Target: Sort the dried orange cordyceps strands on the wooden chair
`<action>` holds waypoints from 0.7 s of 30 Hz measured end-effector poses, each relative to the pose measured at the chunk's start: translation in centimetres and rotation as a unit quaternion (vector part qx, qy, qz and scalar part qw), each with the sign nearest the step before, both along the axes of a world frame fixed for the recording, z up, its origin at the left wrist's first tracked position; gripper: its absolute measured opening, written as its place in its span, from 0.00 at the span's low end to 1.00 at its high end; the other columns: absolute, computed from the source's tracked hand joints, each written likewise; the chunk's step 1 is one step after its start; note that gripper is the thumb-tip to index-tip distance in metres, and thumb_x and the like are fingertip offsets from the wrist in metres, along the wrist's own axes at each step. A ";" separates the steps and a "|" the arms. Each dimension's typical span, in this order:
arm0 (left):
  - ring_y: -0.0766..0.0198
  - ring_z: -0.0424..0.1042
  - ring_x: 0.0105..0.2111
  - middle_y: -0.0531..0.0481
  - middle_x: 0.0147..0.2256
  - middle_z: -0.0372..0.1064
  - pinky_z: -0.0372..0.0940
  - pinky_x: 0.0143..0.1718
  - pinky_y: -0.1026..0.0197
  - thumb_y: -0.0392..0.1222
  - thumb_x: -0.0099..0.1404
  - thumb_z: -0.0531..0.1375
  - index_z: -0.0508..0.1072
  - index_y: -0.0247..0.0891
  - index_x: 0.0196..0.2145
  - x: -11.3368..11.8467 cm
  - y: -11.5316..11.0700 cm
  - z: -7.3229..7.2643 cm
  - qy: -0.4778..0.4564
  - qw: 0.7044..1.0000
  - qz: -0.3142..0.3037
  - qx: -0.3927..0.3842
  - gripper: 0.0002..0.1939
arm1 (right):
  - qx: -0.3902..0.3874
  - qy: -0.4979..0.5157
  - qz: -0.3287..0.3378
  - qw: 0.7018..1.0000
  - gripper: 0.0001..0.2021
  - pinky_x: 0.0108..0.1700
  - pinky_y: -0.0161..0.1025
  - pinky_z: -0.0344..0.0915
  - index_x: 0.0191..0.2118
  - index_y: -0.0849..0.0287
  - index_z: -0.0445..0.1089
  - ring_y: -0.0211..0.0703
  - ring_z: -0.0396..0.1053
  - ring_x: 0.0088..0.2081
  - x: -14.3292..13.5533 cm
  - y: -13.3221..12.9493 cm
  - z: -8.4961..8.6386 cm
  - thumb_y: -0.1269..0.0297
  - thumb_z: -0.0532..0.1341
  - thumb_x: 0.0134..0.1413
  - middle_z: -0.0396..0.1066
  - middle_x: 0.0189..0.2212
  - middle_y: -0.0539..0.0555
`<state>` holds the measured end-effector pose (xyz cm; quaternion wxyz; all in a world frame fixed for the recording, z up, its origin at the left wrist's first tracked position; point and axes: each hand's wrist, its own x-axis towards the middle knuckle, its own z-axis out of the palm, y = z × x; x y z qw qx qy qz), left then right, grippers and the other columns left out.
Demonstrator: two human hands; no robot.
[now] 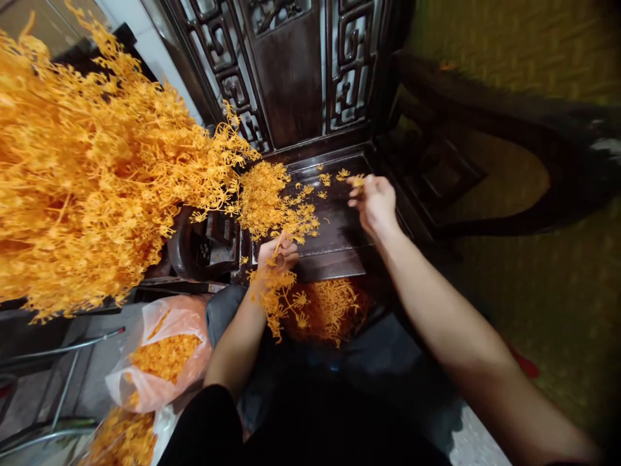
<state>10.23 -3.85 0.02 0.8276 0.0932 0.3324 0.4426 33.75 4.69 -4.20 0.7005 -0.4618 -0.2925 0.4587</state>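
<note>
My left hand (279, 254) is closed around the stem of an orange branching sprig (276, 291), which looks like plastic; its star-shaped tips hang over my wrist. Out to the right, over the dark wooden seat (334, 230), my right hand (376, 202) pinches a small orange piece (358, 180) between thumb and fingers. Just beyond my left hand lies a pile of loose orange pieces (266, 197), with several single ones scattered toward my right hand. Below the seat's front edge, near my lap, is a bunch of orange stems (334, 307).
A huge heap of orange sprigs (97, 175) fills the left side. Plastic bags (182, 317) of orange pieces stand at the lower left, beside a metal-tubed frame (68, 388). Behind the seat rises a carved wooden backrest (291, 77), and a curved armrest (533, 123) borders the right.
</note>
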 end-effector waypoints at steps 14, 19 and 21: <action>0.76 0.55 0.18 0.55 0.20 0.52 0.55 0.20 0.75 0.40 0.79 0.46 0.65 0.35 0.25 2.2 0.1 -0.2 -0.011 0.998 0.063 0.001 0.24 | -0.061 0.077 0.243 0.965 0.31 0.22 0.32 0.55 0.35 0.55 0.66 0.33 0.60 0.25 -7.6 -5.0 0.7 0.37 0.75 0.37 0.68 0.28 0.48; 0.77 0.50 0.16 0.57 0.18 0.45 0.51 0.17 0.75 0.40 0.79 0.45 0.59 0.36 0.21 1.4 -0.4 1.3 -0.004 0.999 -0.024 -0.047 0.26 | -0.030 -0.040 0.262 0.964 0.26 0.25 0.34 0.54 0.27 0.58 0.69 0.34 0.59 0.24 -5.3 -4.1 1.2 0.49 0.81 0.28 0.67 0.22 0.47; 0.77 0.50 0.15 0.58 0.19 0.45 0.51 0.16 0.74 0.40 0.79 0.47 0.59 0.36 0.21 0.4 -0.6 2.0 0.008 0.997 -0.049 -0.051 0.25 | 0.008 -0.145 0.315 0.938 0.22 0.29 0.36 0.58 0.28 0.58 0.72 0.36 0.62 0.27 -3.7 -3.7 1.7 0.50 0.79 0.34 0.71 0.25 0.50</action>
